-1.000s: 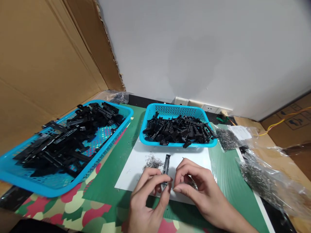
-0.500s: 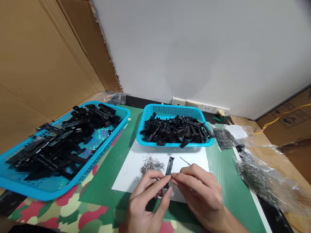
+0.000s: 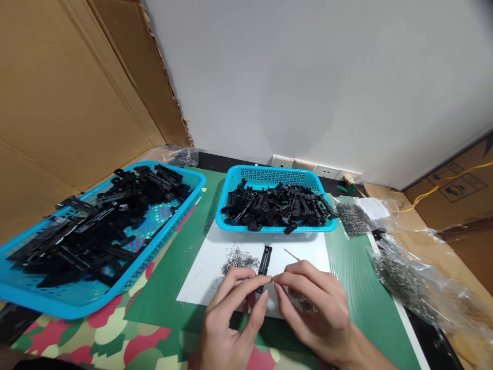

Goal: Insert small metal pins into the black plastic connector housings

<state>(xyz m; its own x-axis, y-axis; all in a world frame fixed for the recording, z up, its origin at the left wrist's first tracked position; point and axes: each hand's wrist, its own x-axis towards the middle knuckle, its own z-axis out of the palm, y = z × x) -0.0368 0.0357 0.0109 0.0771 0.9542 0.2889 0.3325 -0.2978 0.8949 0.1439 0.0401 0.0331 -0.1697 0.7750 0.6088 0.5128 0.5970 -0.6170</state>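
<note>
My left hand (image 3: 231,313) pinches a small black plastic part (image 3: 264,261) and holds it upright over a white sheet (image 3: 208,267). My right hand (image 3: 314,308) is closed in a pinch right against that part, and a thin metal wire (image 3: 292,255) sticks up from its fingers. A little heap of metal springs (image 3: 236,258) lies on the sheet just left of the part. More springs show under my right hand.
A small blue basket (image 3: 277,177) of black parts stands behind the sheet. A large blue basket (image 3: 57,303) of long black parts is at the left. Plastic bags of metal springs (image 3: 408,285) lie at the right. Cardboard (image 3: 69,87) stands at the left, with a white wall behind.
My right hand moved left until its fingertips met the black part held by my left hand. The view shifted slightly.
</note>
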